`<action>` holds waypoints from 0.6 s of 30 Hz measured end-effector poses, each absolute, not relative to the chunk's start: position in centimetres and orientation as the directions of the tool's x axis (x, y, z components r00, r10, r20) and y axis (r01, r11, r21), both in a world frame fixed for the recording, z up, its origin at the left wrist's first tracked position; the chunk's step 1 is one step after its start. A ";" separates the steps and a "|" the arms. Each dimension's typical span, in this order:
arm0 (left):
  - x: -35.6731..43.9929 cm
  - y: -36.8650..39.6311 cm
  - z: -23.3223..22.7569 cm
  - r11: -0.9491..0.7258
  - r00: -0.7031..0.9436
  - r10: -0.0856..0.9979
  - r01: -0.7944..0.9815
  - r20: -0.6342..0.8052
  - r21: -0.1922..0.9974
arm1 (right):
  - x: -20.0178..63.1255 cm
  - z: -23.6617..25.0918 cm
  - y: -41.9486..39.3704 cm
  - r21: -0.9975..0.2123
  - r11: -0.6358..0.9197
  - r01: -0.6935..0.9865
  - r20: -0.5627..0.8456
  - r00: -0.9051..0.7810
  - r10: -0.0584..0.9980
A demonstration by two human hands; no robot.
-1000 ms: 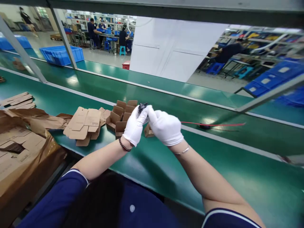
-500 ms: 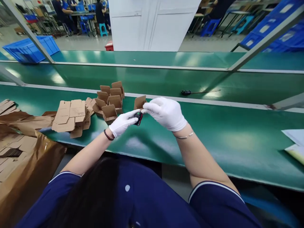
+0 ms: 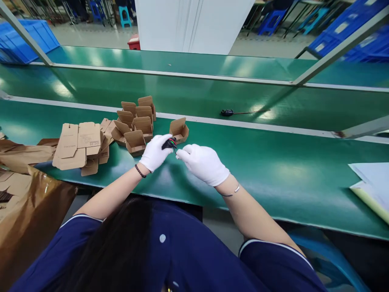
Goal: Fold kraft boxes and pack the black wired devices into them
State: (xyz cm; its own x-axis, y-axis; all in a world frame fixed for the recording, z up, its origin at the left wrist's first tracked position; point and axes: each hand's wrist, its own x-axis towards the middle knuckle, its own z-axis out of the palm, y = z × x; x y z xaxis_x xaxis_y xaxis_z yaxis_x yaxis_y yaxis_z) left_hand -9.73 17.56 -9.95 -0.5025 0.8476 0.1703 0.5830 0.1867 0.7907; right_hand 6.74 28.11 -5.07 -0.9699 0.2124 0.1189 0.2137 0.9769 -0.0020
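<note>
Gripping hands [image 3: 154, 153] being lit brightly, apparently from above; white gloves [image 3: 204, 165] being nearly washed out. Soft shadow [image 3: 182, 178] being cast below grip on green worktop [image 3: 273, 182]; glare being reflected rightward. Blue bin [image 3: 41, 36], beyond grip to left, being stretched, blurred.

L hand [image 3: 154, 154] grips blk part [image 3: 168, 143]; R fingers [image 3: 183, 154] pinch its wire [image 3: 175, 150] nr open ctn [image 3: 179, 132].
</note>
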 end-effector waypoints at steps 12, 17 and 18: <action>-6.9 17.3 -12.2 -0.185 -0.420 0.877 0.154 0.233 0.971 | 5.7 -10.5 30.6 -0.966 0.234 0.110 0.048 -0.812 0.582; -5.0 18.6 -13.3 -0.061 -0.655 0.730 0.222 0.196 0.973 | 6.1 -12.1 27.7 -0.962 0.264 0.064 0.131 -0.741 0.658; -4.8 18.9 -13.2 -0.021 -0.657 0.723 0.288 0.214 0.957 | 6.0 -12.1 27.8 -0.963 0.254 0.093 0.109 -0.726 0.679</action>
